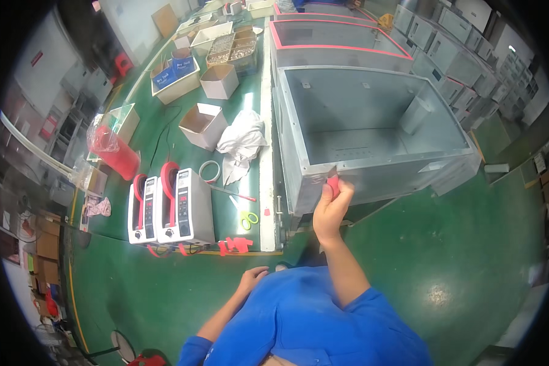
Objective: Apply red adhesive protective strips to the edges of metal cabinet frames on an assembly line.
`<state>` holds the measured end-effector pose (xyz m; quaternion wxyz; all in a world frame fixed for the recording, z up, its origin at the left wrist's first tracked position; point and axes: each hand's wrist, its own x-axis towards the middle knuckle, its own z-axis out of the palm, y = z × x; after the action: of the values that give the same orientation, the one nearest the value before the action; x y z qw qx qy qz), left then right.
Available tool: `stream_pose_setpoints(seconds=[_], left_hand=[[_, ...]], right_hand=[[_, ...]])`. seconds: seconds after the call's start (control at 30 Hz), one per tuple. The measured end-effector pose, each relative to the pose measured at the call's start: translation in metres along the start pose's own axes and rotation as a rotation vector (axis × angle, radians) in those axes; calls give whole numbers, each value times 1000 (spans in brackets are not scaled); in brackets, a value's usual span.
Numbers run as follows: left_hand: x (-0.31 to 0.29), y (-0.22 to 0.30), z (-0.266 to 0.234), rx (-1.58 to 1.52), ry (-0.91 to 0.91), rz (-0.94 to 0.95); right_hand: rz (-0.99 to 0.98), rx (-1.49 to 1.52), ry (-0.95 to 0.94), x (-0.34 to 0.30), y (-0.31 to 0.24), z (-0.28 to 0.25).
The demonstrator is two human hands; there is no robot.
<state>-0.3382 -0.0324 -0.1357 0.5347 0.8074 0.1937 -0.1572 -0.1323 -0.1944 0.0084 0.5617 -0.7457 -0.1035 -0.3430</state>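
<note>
At the near left corner of an open grey metal box [378, 177], my right hand [332, 210] is closed around a small red piece [333, 184]. A dark tip stands out above it against the box's front rim; its exact kind is unclear. My left hand [253, 279] hangs low beside my body, just off the table's near edge, with loosely stretched fingers and nothing visible in it. Two white tape dispensers [185, 207] with red tape stand on the green table [165, 131] to the left. Red tape strips [235, 245] cling to its near edge.
Green-handled scissors [248, 219], a tape roll [210, 171], a white cloth [243, 140] and an open carton [202, 125] lie on the table. Farther back are parts trays [233, 52] and another box with a red-taped rim [341, 44]. Grey metal boxes [451, 52] are stacked at right.
</note>
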Motion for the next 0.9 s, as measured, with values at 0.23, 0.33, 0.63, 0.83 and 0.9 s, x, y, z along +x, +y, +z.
stream_pose_setpoints(seconds=[0.23,0.33,0.63,0.83,0.9], left_hand=[[-4,5,-5,-52,-17,-34],[-5,6,-3,-66,-20,-45],[-8,-1,-4,-77,-20,-78],[-13,8,-5,-41,-11,-78],[-12,5,-3,-50,-1,-55]], right_hand=[[14,16,3,4,-8,-2],[-78,-33,-103,-7,-14,6],[-116,-11,-96,-6,-6,2],[-144,-32,-51,-3,-12,4],[-54,-31,29,4,3,-3]])
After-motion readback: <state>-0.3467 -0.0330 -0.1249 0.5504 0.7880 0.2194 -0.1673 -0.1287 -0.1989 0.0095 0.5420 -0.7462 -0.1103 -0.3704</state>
